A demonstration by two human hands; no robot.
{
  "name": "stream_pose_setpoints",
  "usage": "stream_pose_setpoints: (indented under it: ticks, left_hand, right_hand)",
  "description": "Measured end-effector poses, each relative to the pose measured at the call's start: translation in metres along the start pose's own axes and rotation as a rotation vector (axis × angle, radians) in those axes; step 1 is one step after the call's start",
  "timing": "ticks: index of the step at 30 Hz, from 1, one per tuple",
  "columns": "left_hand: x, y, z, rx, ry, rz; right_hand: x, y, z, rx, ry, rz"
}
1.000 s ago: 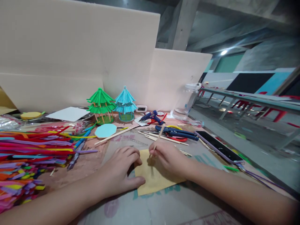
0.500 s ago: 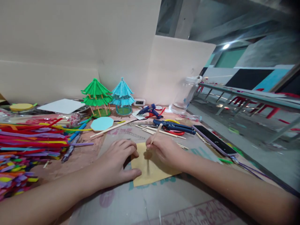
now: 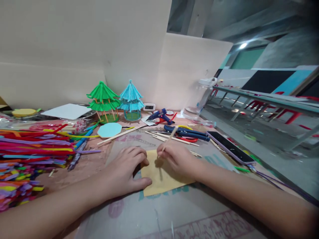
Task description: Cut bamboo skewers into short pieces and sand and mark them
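A yellow sheet of paper point(image 3: 152, 187) lies flat in front of me. My left hand point(image 3: 132, 169) rests at its left edge, fingers bent and apart, with the thumb on the paper. Above the sheet, my right hand point(image 3: 176, 159) is closed around a thin wooden stick point(image 3: 171, 136), held tilted like a pen. Its lower end points down at the paper; I cannot tell whether it touches. Just beyond my hands lie several pale thin sticks point(image 3: 161, 136) and dark blue-handled pliers point(image 3: 188, 132).
Colourful pipe cleaners point(image 3: 37, 149) heap up at the left. Behind stand a green pavilion model point(image 3: 103, 103) and a blue one point(image 3: 131, 101), near a light-blue octagon point(image 3: 109, 130). A glue gun point(image 3: 161, 116), a clear bottle point(image 3: 198, 99) and a phone point(image 3: 230, 147) are to the right.
The stick in my right hand leans further right than before. My left hand stays at the paper's edge. The whole view has shifted slightly.
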State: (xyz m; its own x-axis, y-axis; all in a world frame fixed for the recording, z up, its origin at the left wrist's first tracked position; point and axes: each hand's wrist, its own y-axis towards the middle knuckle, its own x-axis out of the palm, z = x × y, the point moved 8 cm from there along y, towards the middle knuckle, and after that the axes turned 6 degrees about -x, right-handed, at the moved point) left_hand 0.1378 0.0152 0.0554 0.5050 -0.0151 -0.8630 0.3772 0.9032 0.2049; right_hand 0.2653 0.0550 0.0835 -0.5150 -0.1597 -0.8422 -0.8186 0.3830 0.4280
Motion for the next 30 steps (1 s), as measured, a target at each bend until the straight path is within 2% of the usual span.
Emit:
stream_pose_setpoints:
  ticks: [3,7,9,11,14,16,18,20,24,30]
  left_hand:
    - [0.001,0.000,0.000,-0.001,-0.005,-0.001]
    - [0.000,0.001,-0.001,-0.006,0.001,0.007]
    - [-0.001,0.001,-0.001,-0.002,-0.010,0.018]
    - [-0.002,0.000,-0.001,0.001,-0.023,0.034]
    - [-0.004,0.000,0.002,0.021,-0.018,0.050]
    - [-0.007,0.000,0.004,0.042,-0.004,0.067]
    - [-0.011,0.000,0.005,0.065,0.001,0.100]
    - [-0.017,-0.001,0.007,0.097,0.009,0.148]
    - [-0.025,-0.005,0.012,0.160,0.040,0.233]
    - [-0.025,-0.008,0.018,0.206,0.059,0.259]
  right_hand:
    - [0.006,0.001,-0.002,-0.050,0.086,-0.067]
    - [-0.006,0.003,0.023,0.052,-0.090,0.048]
    - [-0.012,0.003,0.033,0.095,-0.070,0.105]
    - [-0.016,0.001,0.041,0.183,0.125,0.185]
    - [-0.010,-0.006,0.053,0.378,0.672,0.331]
    - [0.002,-0.008,0.054,0.457,0.996,0.371]
    - [0.011,-0.008,0.050,0.487,1.164,0.361]
    - [0.015,-0.008,0.045,0.493,1.208,0.333]
    - [0.016,-0.009,0.033,0.503,1.137,0.273]
    - [0.016,-0.011,0.018,0.506,1.015,0.210]
